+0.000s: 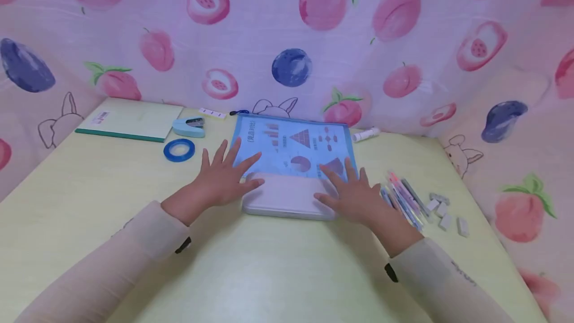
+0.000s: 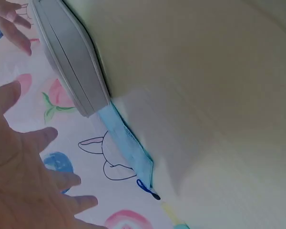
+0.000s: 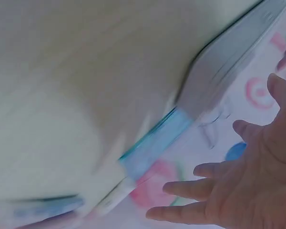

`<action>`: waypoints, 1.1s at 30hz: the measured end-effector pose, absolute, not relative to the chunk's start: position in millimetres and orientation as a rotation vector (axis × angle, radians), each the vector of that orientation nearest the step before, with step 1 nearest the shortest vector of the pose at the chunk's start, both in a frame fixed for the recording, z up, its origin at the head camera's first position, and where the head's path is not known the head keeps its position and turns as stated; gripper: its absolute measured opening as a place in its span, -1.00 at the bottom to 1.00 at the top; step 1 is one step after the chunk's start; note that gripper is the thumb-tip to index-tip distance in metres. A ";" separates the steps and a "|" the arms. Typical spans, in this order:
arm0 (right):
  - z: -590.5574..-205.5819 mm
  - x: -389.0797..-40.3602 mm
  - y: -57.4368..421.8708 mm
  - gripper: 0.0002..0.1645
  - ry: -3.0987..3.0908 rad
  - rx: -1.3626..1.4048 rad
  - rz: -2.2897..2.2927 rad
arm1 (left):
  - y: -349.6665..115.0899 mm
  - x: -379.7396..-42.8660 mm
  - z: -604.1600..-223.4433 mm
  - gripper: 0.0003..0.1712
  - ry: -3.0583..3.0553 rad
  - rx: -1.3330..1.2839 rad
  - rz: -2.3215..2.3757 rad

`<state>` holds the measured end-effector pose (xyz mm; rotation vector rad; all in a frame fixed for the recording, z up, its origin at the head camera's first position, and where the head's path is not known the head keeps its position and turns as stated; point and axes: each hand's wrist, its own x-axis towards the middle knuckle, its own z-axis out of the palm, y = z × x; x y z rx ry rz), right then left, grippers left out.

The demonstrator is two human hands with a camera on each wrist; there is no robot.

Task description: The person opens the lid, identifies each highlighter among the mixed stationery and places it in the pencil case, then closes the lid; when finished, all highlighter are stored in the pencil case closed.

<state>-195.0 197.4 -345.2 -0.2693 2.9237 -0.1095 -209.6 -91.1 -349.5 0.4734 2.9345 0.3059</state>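
Note:
A flat pale grey case (image 1: 287, 196) with rounded corners lies across the near part of a blue document folder (image 1: 293, 136), whose sheet carries printed charts. My left hand (image 1: 219, 178) is over the case's left end, fingers spread wide and holding nothing. Over the opposite end, my right hand (image 1: 354, 193) has its fingers spread too, with nothing in its grasp. In the left wrist view a seam runs along the side of the case (image 2: 71, 52). Both palms show beside the case (image 3: 219, 71) in the wrist views, apart from it.
Left of the folder are a blue tape roll (image 1: 179, 150), a light blue stapler (image 1: 189, 127) and a pale book (image 1: 130, 119) with a green edge. On the right lie several pens (image 1: 405, 201), small white erasers (image 1: 445, 222) and a white tube (image 1: 365, 134). A fruit-patterned curtain (image 1: 251, 39) borders the table.

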 end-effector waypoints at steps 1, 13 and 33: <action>-345.0 -191.7 192.9 -0.07 2.927 -0.309 -0.103 | -89.8 -209.6 -350.2 -0.19 2.920 0.497 0.298; -358.5 -179.4 152.9 -0.02 2.932 -0.654 0.173 | -82.2 -203.2 -353.1 0.05 2.828 0.769 0.297; -355.9 -186.4 137.6 -0.08 2.862 -1.027 0.500 | -81.4 -214.3 -361.6 -0.01 2.835 0.808 0.184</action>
